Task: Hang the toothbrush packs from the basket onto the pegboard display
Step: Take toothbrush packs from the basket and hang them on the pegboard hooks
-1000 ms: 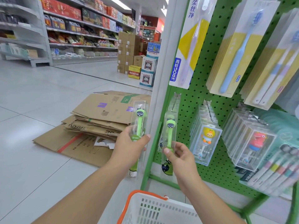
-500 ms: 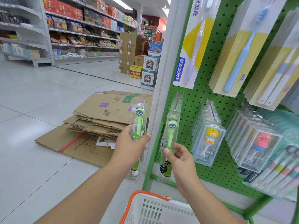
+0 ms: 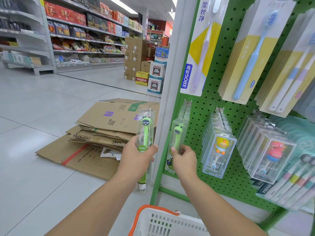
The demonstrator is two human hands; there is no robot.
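Head view: two green toothbrush packs held up at the pegboard's left edge

Head camera looks down both forearms toward a green pegboard (image 3: pixel 201 106) with a white post along its left side. The left hand (image 3: pixel 138 155) wraps its fingers and thumb round the middle of a spare toothbrush pack (image 3: pixel 144 133), holding it upright just left of the post, apparently parked there so the other hand can work. The right hand (image 3: pixel 183 156) pinches the lower part of a second toothbrush pack (image 3: pixel 177 133) between thumb and curled fingers, close against the board. Its top reaches up toward a thin metal peg (image 3: pixel 184 109); whether the hang hole is already on the peg I cannot tell. Gripping low likely leaves the top free to be steered onto the wire.

Both packs are tall, narrow boxes of clear, glossy plastic, each showing a bright green brush with a dark cartoon head. Such smooth, stiff walls probably slip easily and flex under pressure. Neighbouring pegs carry wider clear boxes with a yellow character brush (image 3: pixel 220 147) and a pink one (image 3: pixel 274 150); flat card-backed packs hang above. A white perforated basket (image 3: pixel 163 222) with an orange rim sits below the arms, its contents out of view. Flattened corrugated cardboard (image 3: pixel 102 130) lies stacked on the shiny tiled floor.
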